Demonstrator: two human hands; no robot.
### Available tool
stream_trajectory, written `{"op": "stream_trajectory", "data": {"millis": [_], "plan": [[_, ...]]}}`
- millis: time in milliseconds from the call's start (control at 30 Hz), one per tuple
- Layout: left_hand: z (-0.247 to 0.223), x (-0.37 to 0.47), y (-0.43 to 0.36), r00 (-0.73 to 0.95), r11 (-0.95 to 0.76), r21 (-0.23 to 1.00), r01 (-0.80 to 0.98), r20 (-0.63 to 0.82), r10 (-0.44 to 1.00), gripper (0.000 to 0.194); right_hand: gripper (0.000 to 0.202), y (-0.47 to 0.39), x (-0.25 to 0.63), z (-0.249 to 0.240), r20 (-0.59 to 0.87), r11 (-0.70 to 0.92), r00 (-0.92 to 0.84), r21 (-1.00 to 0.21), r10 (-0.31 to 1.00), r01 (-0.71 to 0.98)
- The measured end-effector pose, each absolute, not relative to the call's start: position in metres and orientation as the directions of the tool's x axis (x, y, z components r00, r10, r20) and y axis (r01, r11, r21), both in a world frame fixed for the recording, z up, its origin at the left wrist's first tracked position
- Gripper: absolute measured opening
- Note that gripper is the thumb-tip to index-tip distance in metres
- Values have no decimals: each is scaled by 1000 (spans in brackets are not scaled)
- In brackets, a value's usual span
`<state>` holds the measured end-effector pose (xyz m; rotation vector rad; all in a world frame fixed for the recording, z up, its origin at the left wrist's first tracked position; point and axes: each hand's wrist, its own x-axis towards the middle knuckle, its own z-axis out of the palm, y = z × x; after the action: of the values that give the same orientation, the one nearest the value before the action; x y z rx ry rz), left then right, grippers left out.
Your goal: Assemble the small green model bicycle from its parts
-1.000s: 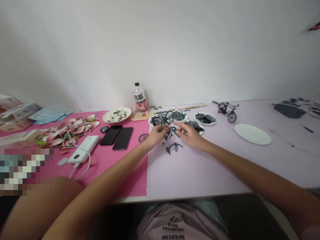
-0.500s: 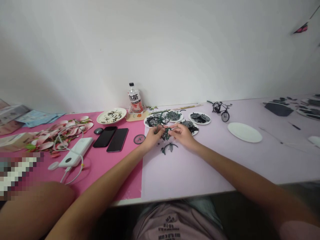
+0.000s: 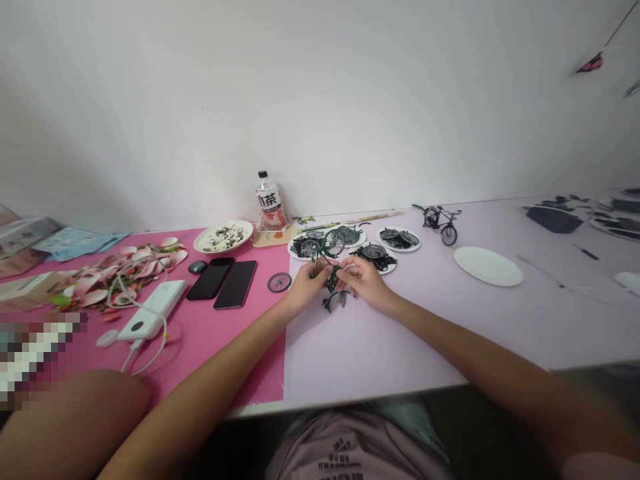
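Between my hands is a small dark green model bicycle (image 3: 333, 243), partly built, its spoked wheel pointing away from me. My left hand (image 3: 311, 283) is closed on its left side, thumb over the frame. From the right, my right hand (image 3: 364, 281) pinches the same model with thumb and fingers. The fingers hide much of the frame. Just below my hands a curved dark part (image 3: 329, 303) lies on the pale tabletop. A loose spoked wheel (image 3: 279, 282) rests left of my left hand. White plates behind hold wheels (image 3: 373, 251) and black parts.
A finished-looking model bicycle (image 3: 440, 223) stands at back right, near a white oval plate (image 3: 487, 266). On the pink side lie two phones (image 3: 235, 285), a white power bank with cable (image 3: 153, 310) and pink petals (image 3: 127, 270). A drink bottle (image 3: 271, 203) stands by the wall.
Both hands stay closed on the model bicycle. The model has turned slightly between them, and my right fingers have curled in closer. The view has shifted a little.
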<state>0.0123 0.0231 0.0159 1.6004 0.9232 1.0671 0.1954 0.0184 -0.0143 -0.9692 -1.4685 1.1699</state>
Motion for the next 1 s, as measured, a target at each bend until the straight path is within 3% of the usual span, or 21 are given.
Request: {"op": "stream_trajectory", "data": {"millis": [467, 733, 1000], "plan": [[16, 6, 27, 379, -282, 955, 92, 228, 897, 43, 38, 17, 198, -14, 382, 399, -149, -912, 912, 101], [13, 6, 28, 338, -268, 959, 96, 222, 915, 40, 38, 16, 200, -9, 344, 376, -204, -915, 917, 147], [19, 6, 23, 350, -156, 987, 36, 133, 927, 49, 43, 16, 203, -3, 247, 256, -209, -966, 946, 19]]}}
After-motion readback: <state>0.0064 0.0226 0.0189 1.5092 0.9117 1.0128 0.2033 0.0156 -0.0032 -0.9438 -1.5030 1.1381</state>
